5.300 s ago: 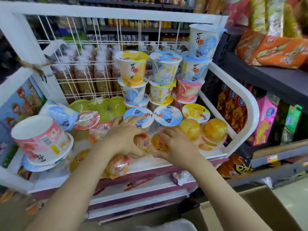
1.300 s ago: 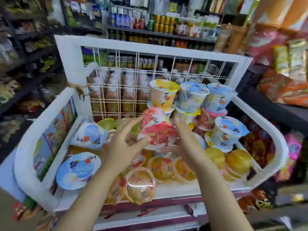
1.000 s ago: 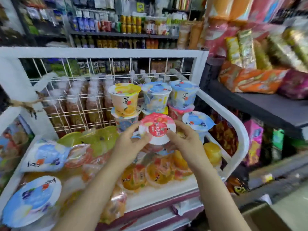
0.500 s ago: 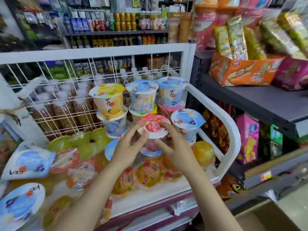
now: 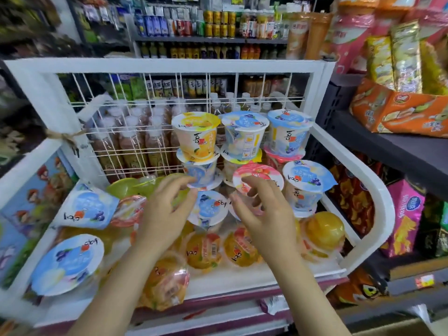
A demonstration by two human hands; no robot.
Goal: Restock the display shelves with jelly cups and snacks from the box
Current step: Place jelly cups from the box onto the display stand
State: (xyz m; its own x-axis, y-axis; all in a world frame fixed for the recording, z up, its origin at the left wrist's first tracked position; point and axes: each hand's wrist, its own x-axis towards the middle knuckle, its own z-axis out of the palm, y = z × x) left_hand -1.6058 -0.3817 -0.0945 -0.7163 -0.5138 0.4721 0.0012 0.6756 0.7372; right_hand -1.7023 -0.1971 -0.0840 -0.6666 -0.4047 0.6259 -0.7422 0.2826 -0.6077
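Note:
A pink-lidded jelly cup [image 5: 263, 172] stands upright in the white display rack [image 5: 378, 197], between a blue-lidded cup [image 5: 306, 184] on its right and a stack of cups on its left. My right hand [image 5: 265, 214] hovers just in front of it with fingers loosely curled, gripping nothing. My left hand [image 5: 166, 214] is spread and holds nothing, beside another blue-lidded cup [image 5: 209, 210]. At the back stand stacks topped by a yellow cup [image 5: 196, 134] and two blue ones [image 5: 243, 134]. Small clear fruit jellies [image 5: 203, 248] lie along the front.
Two large blue cups lie tipped at the rack's left [image 5: 84, 209]. Bottles show behind the wire back [image 5: 135, 141]. A dark shelf on the right carries orange snack boxes [image 5: 400, 112], with pink packs [image 5: 402, 214] below. A cardboard box corner [image 5: 397, 332] shows bottom right.
Both hands carried the pink-lidded cup to the middle row and set it down. They have since let go and drawn back a little toward me.

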